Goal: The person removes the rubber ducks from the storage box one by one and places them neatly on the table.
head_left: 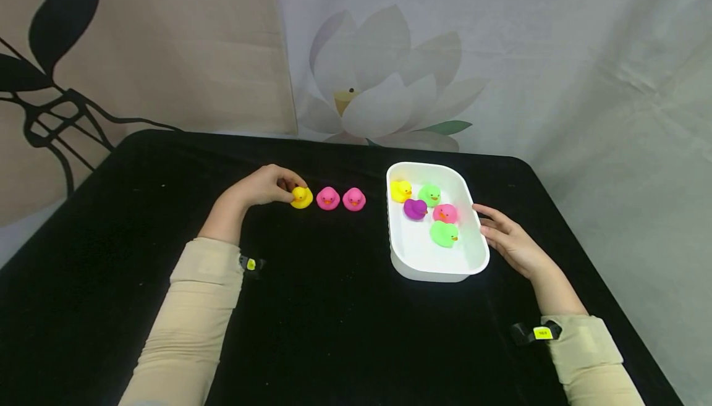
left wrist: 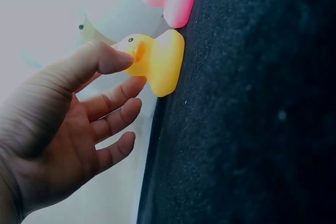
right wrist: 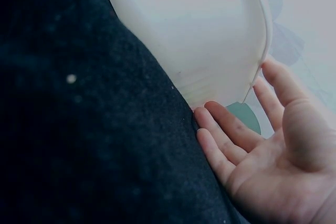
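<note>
My left hand (head_left: 266,185) pinches a yellow rubber duck (head_left: 302,197) at its head between thumb and forefinger. In the left wrist view that duck (left wrist: 167,64) sits upright on the black cloth, and the other fingers are off it. Two pink rubber ducks (head_left: 328,198) stand in a row to its right. A white plastic tub (head_left: 414,264) holds several more: a yellow duck (head_left: 400,191), a purple duck (head_left: 415,209), a pink duck (head_left: 445,213) and two green ducks (head_left: 444,233). With fingers extended, my right hand (head_left: 513,242) touches the tub's right side.
A black cloth (head_left: 328,325) covers the table. Behind its far edge hangs a pale curtain with a printed lotus (head_left: 384,78). Each wrist wears a small dark camera strap (head_left: 536,333).
</note>
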Action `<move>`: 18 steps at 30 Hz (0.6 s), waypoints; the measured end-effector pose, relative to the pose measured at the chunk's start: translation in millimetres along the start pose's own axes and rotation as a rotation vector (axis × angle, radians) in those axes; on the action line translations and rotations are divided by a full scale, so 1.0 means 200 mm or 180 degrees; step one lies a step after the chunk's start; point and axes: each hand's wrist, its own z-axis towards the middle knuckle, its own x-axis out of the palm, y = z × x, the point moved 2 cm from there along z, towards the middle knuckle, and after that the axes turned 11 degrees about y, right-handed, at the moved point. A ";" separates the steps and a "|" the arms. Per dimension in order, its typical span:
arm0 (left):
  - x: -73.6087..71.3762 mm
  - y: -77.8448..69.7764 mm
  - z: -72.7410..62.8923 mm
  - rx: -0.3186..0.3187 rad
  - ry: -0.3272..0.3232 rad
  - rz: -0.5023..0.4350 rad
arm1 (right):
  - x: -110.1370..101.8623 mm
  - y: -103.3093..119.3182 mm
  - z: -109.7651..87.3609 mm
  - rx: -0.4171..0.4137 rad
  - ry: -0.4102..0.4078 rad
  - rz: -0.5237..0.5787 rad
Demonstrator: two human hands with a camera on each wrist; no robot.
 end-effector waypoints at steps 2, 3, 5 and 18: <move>-0.01 -0.01 0.00 -0.0019 0.0005 0.0022 | 0.00 0.00 0.00 -0.0006 0.0008 0.0005; -0.01 -0.01 -0.01 -0.0032 0.0004 0.0029 | 0.00 0.00 0.00 -0.0007 0.0013 0.0008; -0.02 -0.02 -0.01 -0.0044 -0.0021 0.0051 | 0.00 0.00 0.00 -0.0013 0.0020 0.0014; -0.01 -0.29 -0.02 0.0442 -0.0451 0.0160 | -0.01 -0.01 0.00 -0.0047 0.0031 0.0057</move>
